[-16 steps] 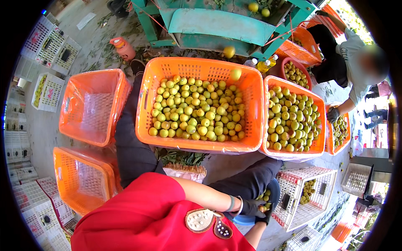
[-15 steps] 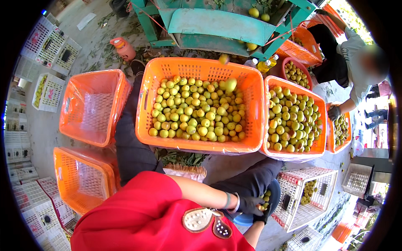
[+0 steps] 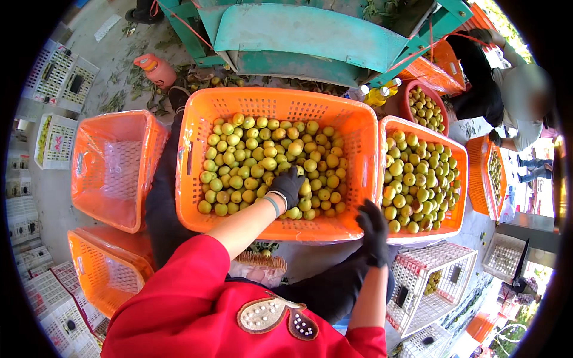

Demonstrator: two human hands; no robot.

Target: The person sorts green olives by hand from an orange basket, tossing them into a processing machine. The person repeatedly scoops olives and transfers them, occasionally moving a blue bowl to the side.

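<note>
A large orange crate (image 3: 277, 95) in front of me holds many small round yellow-green fruits (image 3: 242, 149). My left hand (image 3: 286, 186), in a black glove, reaches down among them near the crate's middle. Its fingers curl round a fruit, and the fingertips are partly hidden. Beside the crate's near right corner is my right hand (image 3: 373, 231), also gloved in black. Its fingers are spread and nothing shows in them. A second orange crate (image 3: 465, 197) full of the same fruits, some with brown patches, stands just to the right of that hand.
Green machine (image 3: 310, 33) stands beyond the crates. Orange crates (image 3: 74, 173) line my left. White lattice crate (image 3: 430, 256) lies at right. Red tub (image 3: 444, 119) of fruit, bottles (image 3: 376, 96) and a pink jug (image 3: 156, 70) sit farther off. Another person (image 3: 525, 95) works at far right.
Both hands have left the dark container by my right leg. The left has moved up-left into the fruits; the right has risen to the crate's corner. Fruits falling from the machine are gone from view.
</note>
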